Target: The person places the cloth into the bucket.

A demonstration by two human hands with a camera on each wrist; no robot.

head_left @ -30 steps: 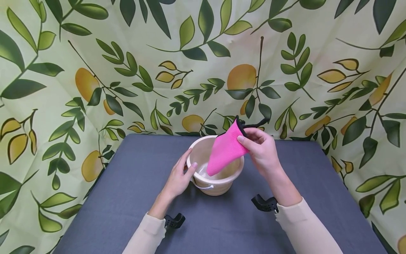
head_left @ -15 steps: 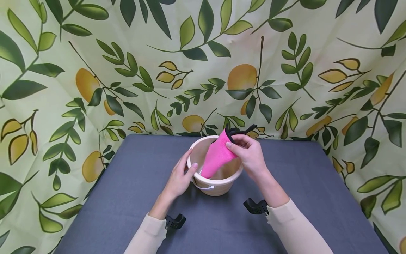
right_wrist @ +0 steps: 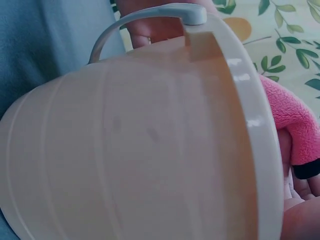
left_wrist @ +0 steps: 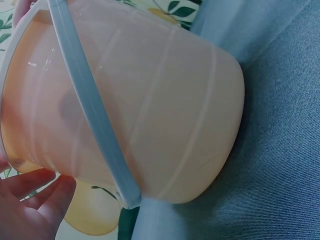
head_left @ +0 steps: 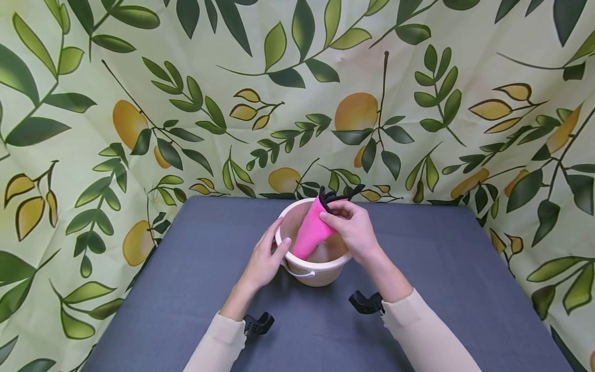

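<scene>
A beige plastic bucket (head_left: 321,276) stands upright on the table, its pale handle (left_wrist: 95,110) hanging down against the outer wall. My left hand (head_left: 260,261) holds the bucket at its left rim, thumb at the near side and fingers along the edge. With thumb and fingers, my right hand (head_left: 355,227) pinches a pink fleecy cloth (head_left: 309,235) with black edging near its upper end, over the bucket's right side. The cloth's lower end hangs inside the bucket. In the right wrist view the pink cloth (right_wrist: 290,110) shows beyond the rim, and the bucket wall fills most of the picture.
A blue-grey cloth covers the table (head_left: 195,299). Behind it and at both sides hangs a curtain (head_left: 297,144) printed with leaves and fruit. Black camera mounts sit at both wrists, below the sleeves' cuffs.
My right hand has moved left and slightly down, lowering the pink cloth further into the bucket. My left hand has kept its place on the rim.
</scene>
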